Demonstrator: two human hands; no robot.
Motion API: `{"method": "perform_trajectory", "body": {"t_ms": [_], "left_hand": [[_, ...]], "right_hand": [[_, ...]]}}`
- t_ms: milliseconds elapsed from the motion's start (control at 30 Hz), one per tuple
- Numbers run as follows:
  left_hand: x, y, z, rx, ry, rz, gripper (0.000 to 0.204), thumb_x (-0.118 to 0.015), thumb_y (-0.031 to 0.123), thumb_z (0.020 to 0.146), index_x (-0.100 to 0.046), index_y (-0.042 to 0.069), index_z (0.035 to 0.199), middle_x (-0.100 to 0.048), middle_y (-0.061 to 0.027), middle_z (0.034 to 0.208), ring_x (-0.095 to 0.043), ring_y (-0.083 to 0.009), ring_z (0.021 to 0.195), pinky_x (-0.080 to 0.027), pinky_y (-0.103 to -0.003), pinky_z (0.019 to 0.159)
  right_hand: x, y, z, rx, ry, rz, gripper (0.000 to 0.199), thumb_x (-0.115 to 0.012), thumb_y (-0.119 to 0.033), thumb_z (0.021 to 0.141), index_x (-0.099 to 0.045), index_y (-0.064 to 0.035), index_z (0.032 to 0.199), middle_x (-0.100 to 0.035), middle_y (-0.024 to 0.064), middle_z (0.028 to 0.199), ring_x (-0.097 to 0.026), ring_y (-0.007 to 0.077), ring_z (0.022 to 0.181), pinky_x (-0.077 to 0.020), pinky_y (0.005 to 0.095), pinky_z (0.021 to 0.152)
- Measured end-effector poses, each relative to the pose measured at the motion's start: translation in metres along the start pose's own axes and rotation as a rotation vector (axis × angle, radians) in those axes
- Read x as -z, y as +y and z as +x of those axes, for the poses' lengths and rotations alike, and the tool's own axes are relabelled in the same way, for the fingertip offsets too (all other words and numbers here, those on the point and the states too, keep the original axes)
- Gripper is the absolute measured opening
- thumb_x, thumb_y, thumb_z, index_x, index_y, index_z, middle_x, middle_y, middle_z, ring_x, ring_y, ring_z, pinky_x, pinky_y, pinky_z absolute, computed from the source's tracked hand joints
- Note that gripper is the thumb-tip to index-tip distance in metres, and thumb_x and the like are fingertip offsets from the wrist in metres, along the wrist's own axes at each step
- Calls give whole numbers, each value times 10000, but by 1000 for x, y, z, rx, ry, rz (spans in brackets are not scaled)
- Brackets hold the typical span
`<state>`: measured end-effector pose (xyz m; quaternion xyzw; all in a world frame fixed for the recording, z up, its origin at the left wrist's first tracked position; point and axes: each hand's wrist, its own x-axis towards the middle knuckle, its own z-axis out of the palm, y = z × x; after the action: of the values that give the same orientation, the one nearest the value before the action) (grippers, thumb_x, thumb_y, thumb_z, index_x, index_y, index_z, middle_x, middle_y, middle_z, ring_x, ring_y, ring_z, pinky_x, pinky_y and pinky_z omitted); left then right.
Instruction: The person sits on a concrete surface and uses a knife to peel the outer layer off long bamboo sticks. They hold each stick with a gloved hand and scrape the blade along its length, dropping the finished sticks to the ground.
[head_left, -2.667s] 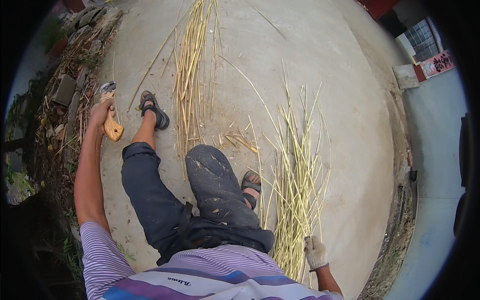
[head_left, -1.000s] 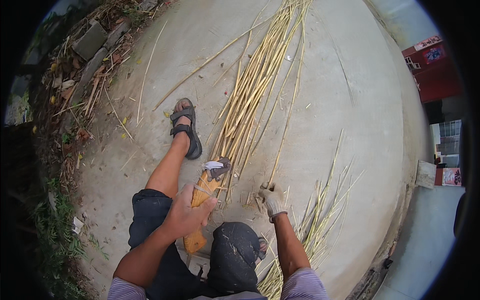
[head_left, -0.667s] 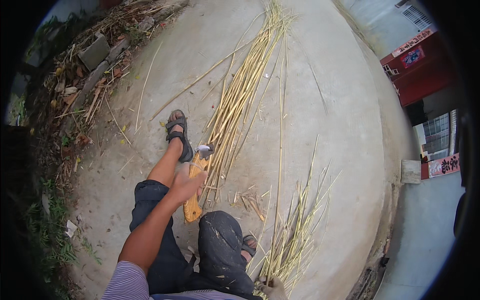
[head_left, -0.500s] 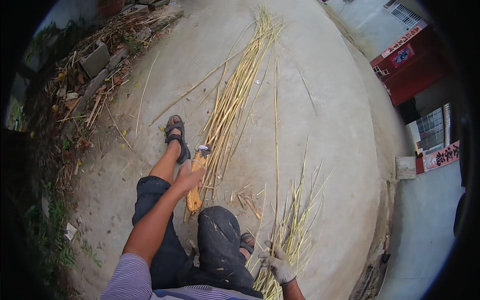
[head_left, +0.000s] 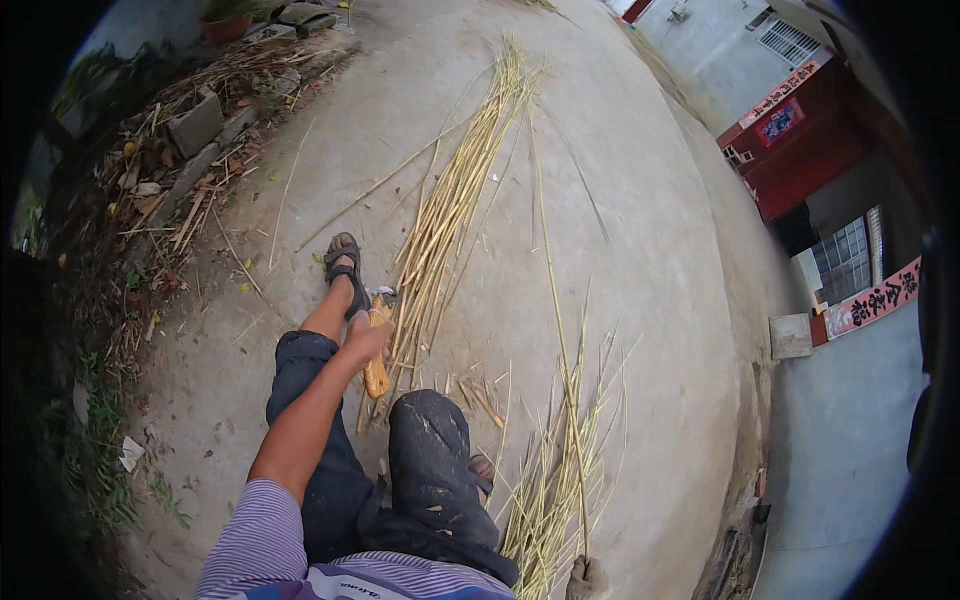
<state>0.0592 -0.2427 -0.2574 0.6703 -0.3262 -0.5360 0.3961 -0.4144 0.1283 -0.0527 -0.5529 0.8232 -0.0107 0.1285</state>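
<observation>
My bare left hand (head_left: 366,340) is closed around a yellow wooden tool (head_left: 376,378) with a grey and white piece at its far end. Its exact kind does not show. The tool is beside a long bundle of peeled-looking straw-coloured stalks (head_left: 450,205) lying on the ground. At the lower edge my gloved right hand (head_left: 588,580), partly cut off by the picture, grips the near end of one long thin stalk (head_left: 560,330). That stalk runs away from me, its far tip near the bundle's far end. Beneath it, a greener pile of stalks (head_left: 545,500) lies by my right side.
Short offcuts (head_left: 483,400) litter the concrete ground (head_left: 650,250) before my right knee. My sandalled left foot (head_left: 343,262) is planted left of the bundle. Concrete blocks (head_left: 195,122) and dry plant debris line the left. A house wall with a red door (head_left: 820,140) stands at right.
My right hand has drawn back toward the lower edge, pulling the long stalk nearer to me. My left hand and the tool stay nearly in place as the view shifts slightly.
</observation>
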Motion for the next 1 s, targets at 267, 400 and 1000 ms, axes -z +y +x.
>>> {"method": "perform_trajectory", "body": {"t_ms": [267, 400, 1000], "left_hand": [[14, -49, 44, 89, -66, 142, 454, -686, 351, 847, -567, -67, 978, -654, -128, 622, -623, -219, 486, -514, -411, 530], [-8, -28, 28, 75, -40, 189, 429, -680, 375, 831, -607, -48, 822, -673, -120, 654, -638, -246, 542, -519, -404, 580], [8, -5, -9, -11, 26, 109, 309, -686, 299, 876, -629, -4, 885, -612, -69, 629, -587, -188, 465, -472, -387, 474]], "right_hand": [[14, 147, -138, -348, 270, -234, 223, -547, -259, 1020, -650, -64, 988, -662, 146, 821, -629, 308, 755, -508, 416, 675], [6, 161, -151, -488, 120, -158, 222, -542, -259, 1017, -653, -67, 1008, -660, 140, 807, -625, 291, 734, -503, 407, 659], [-12, 236, -204, -579, -140, 442, 247, -521, -260, 1005, -667, -84, 1097, -648, 113, 746, -606, 217, 642, -480, 367, 582]]}}
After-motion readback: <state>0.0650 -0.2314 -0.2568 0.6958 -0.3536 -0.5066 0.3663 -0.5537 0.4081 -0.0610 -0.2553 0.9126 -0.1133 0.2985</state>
